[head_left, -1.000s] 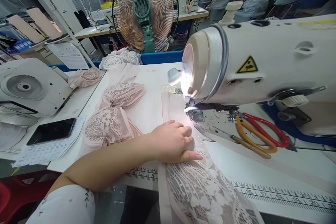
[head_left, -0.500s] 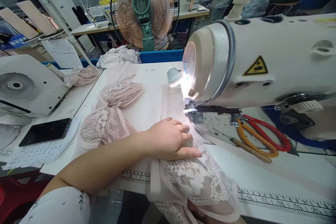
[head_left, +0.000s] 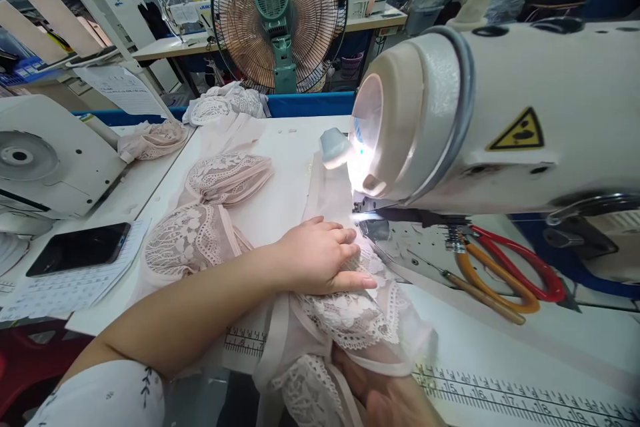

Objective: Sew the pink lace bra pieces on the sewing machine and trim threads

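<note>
My left hand (head_left: 325,257) lies flat, fingers stretched, on the pale pink lace bra (head_left: 345,320), just left of the presser foot of the sewing machine (head_left: 425,120). Under the bra's near edge, at the bottom, my right hand (head_left: 385,393) is curled into the fabric; its fingertips are hidden by lace. A sheer pale strip (head_left: 327,187) runs away behind the needle area, which is brightly lit. More lace cups (head_left: 185,240) lie to the left of my left hand, partly behind my forearm.
Red-handled scissors (head_left: 525,263), an orange-handled tool (head_left: 495,280) and a wooden-handled awl (head_left: 485,297) lie right of the needle. A phone (head_left: 80,249) rests on papers at left. A printed ruler (head_left: 520,397) marks the front edge. A large fan (head_left: 280,20) stands behind.
My right hand has come up and further into view, bunching and folding the near part of the bra. My left hand has shifted slightly left, still flat on the fabric.
</note>
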`<state>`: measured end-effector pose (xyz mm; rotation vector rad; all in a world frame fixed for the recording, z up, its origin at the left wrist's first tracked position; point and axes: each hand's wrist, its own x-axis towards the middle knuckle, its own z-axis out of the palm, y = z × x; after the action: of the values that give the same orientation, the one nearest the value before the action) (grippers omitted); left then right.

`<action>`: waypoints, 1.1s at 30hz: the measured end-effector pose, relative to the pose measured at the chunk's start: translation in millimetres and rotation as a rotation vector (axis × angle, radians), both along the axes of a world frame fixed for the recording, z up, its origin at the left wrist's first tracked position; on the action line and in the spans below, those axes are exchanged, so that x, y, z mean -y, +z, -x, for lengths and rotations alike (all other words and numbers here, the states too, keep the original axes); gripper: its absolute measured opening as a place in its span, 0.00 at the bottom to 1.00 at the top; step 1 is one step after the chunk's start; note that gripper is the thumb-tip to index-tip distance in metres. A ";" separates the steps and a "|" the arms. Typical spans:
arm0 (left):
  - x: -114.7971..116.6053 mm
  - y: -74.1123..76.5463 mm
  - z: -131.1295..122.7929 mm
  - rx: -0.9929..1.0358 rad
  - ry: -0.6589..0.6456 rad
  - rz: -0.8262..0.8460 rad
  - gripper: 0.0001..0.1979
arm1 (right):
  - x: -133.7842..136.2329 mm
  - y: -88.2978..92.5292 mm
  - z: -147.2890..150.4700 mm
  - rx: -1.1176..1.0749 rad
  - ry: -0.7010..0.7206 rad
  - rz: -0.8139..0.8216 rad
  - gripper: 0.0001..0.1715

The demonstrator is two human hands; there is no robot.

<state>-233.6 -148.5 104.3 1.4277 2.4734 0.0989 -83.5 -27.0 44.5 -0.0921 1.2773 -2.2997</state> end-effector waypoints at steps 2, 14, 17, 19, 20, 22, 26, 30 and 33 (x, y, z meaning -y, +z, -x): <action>0.0 -1.6 0.3 -0.012 -0.004 -0.001 0.32 | -3.5 5.6 -0.8 0.078 0.032 0.021 0.44; -0.2 -8.5 7.1 -0.147 -0.021 0.010 0.33 | 14.3 12.7 11.3 0.205 -0.113 0.144 0.43; -0.3 -10.2 6.9 -0.161 -0.012 0.017 0.32 | 14.6 10.9 11.5 0.197 -0.126 0.142 0.40; -0.3 -11.3 7.1 -0.149 -0.001 0.024 0.32 | 15.2 9.3 12.5 0.181 -0.134 0.136 0.37; -0.2 -11.9 7.4 -0.142 0.009 0.026 0.32 | 15.7 8.5 13.5 0.172 -0.135 0.129 0.36; -0.3 -13.1 8.4 -0.129 0.029 0.031 0.33 | 17.2 6.4 16.3 0.153 -0.138 0.096 0.37; -0.8 -14.9 10.8 -0.122 0.070 0.055 0.33 | 21.2 2.8 22.6 0.122 -0.177 0.039 0.41; -0.8 -16.1 14.4 -0.131 0.096 0.069 0.33 | 26.0 7.3 27.3 0.101 -0.253 0.005 0.43; -0.4 -17.0 16.6 -0.173 0.108 0.067 0.32 | 27.5 14.5 29.3 0.142 -0.257 0.050 0.37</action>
<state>-250.2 -148.1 87.2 1.3262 2.6653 -0.0883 -112.8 -54.5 59.0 0.2276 1.2192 -2.5032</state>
